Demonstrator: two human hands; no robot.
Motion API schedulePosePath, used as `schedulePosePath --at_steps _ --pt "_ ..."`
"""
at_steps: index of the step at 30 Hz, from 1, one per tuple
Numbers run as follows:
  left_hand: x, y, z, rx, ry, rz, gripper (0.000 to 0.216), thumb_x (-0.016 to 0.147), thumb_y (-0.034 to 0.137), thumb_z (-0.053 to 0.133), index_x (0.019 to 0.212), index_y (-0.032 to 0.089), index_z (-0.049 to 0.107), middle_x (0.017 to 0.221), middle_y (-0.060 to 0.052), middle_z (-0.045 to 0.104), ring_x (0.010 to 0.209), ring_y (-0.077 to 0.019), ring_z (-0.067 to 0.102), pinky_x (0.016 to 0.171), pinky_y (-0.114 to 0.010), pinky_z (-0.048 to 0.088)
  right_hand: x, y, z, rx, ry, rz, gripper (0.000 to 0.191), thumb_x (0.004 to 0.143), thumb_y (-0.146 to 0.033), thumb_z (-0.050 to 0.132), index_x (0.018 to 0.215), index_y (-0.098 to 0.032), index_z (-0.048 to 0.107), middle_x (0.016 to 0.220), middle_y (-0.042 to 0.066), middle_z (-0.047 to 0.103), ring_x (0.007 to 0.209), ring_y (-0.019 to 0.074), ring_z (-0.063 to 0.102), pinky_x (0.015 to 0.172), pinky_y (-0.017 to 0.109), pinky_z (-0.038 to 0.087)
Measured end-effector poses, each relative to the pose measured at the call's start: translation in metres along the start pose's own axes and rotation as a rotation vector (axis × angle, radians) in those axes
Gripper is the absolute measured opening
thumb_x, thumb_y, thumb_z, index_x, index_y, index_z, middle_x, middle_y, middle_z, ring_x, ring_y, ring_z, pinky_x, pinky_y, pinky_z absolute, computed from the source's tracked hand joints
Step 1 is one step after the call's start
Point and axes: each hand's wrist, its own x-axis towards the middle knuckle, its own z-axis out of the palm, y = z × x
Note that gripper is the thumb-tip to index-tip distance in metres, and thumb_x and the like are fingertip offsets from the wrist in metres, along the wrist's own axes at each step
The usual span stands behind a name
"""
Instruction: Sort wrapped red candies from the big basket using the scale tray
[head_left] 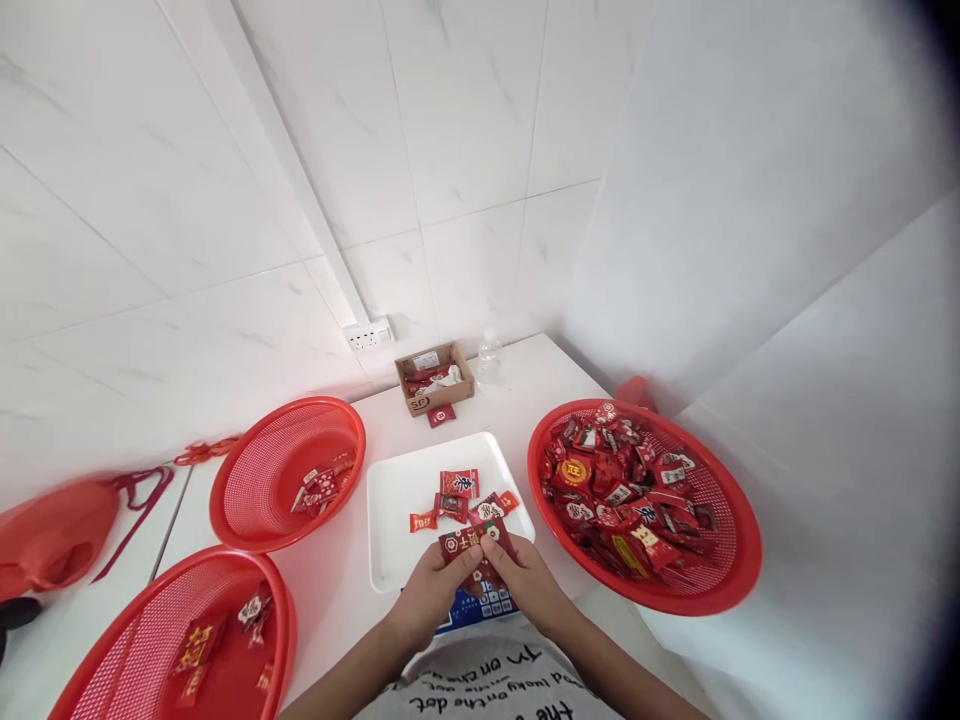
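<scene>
Head view, left to right: red bag (56, 530) cut off by the left edge; dark object (21, 612) below it, too cropped to identify. Lower-left red basket (142, 650) runs out of frame at the bottom, a few wrapped packets inside. Upper-left red basket (262, 470) has a small cluster, individual pieces hard to separate. Cardboard box (454, 397) at the back of the bench (345, 600), contents overlapping. White tray (401, 490) holds several small wrapped pieces, the nearest partly covered by the dark red packet (474, 534). Left hand (435, 590) and right hand (532, 585) hold that packet over the tray's near edge, grip clamped on it from both sides; fingertips behind it hidden. Blue keypad panel (495, 602) below, partly blocked by hands and shirt. Clear bottle (489, 360) beside the box, faint outline. Right red basket (712, 500) heaped; lower pieces buried.
</scene>
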Motion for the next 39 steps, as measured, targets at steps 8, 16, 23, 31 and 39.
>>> schedulePosePath --at_steps 8,16,23,31,39 --pt "-0.016 -0.007 -0.024 0.078 -0.082 0.033 0.041 0.073 0.053 0.055 0.076 0.012 0.059 0.063 -0.002 0.057 0.057 -0.0128 0.049 0.059 -0.026 0.040 -0.012 -0.002 0.023 -0.095 -0.007 -0.018 0.047 0.080 -0.058 0.039 0.069 -0.015 0.052 0.056 -0.001 0.049 0.051 0.0107 0.041 0.050 0.022 0.034" --pt "-0.026 -0.018 -0.050 0.079 -0.058 0.072 0.041 0.075 0.057 0.048 0.072 0.016 0.051 0.066 0.001 0.053 0.064 -0.0133 0.048 0.063 -0.024 0.039 -0.030 -0.003 0.041 -0.189 0.045 0.020 0.047 0.078 -0.062 0.038 0.064 -0.017 0.045 0.054 -0.002 0.042 0.050 0.0110 0.038 0.049 0.023 0.031" --pt "-0.032 -0.023 -0.059 0.201 -0.190 0.056 0.047 0.070 0.062 0.049 0.067 0.016 0.052 0.060 0.002 0.051 0.059 -0.0130 0.044 0.059 -0.024 0.036 -0.039 -0.002 0.052 -0.292 0.140 0.063 0.050 0.080 -0.063 0.032 0.055 -0.020 0.040 0.049 -0.002 0.040 0.048 0.0120 0.037 0.047 0.025 0.029" --pt "-0.034 -0.019 -0.063 0.162 -0.437 0.106 0.048 0.073 0.059 0.049 0.073 0.012 0.061 0.063 -0.003 0.056 0.054 -0.0111 0.042 0.055 -0.024 0.038 -0.040 -0.006 0.065 -0.262 0.165 0.093 0.052 0.073 -0.069 0.036 0.058 -0.020 0.043 0.049 -0.003 0.040 0.047 0.0118 0.036 0.047 0.025 0.030" --pt "-0.038 -0.022 -0.072 0.150 -0.402 0.061 0.050 0.071 0.064 0.046 0.064 0.015 0.055 0.056 0.000 0.053 0.052 -0.0115 0.044 0.055 -0.024 0.037 -0.041 -0.001 0.083 -0.290 0.139 0.161 0.054 0.070 -0.071 0.038 0.056 -0.020 0.044 0.048 -0.003 0.041 0.046 0.0107 0.036 0.047 0.024 0.032"
